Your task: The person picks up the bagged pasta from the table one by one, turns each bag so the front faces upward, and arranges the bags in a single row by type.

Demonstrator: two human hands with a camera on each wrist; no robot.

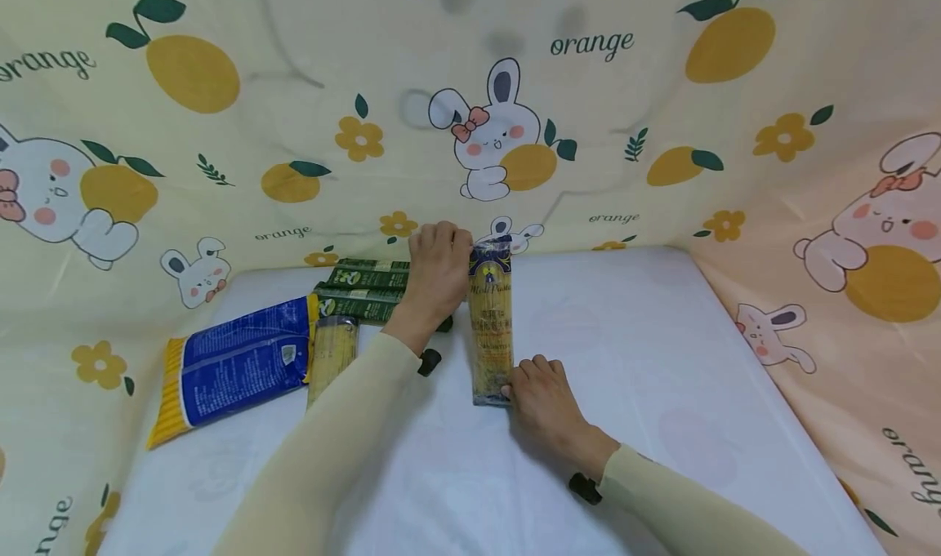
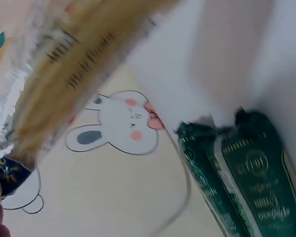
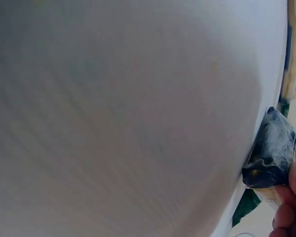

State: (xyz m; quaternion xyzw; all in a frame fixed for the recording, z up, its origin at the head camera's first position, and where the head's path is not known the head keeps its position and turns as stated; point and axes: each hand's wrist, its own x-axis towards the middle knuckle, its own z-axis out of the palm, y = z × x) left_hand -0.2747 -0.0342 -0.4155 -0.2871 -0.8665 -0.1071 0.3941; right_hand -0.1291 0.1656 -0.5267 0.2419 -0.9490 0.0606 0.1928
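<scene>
At either end, left fingers (image 1: 445,236) and right fingers (image 1: 541,370) pinch a navy-tipped packet of golden pasta (image 1: 491,319).

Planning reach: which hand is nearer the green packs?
The left hand, just right of the green packs; the right hand is farther right, at the bottom of the held pasta pack.

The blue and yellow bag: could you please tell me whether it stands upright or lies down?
Lying down: in the head view, the blue and yellow bag rests on the white table, broad printed side up.
</scene>
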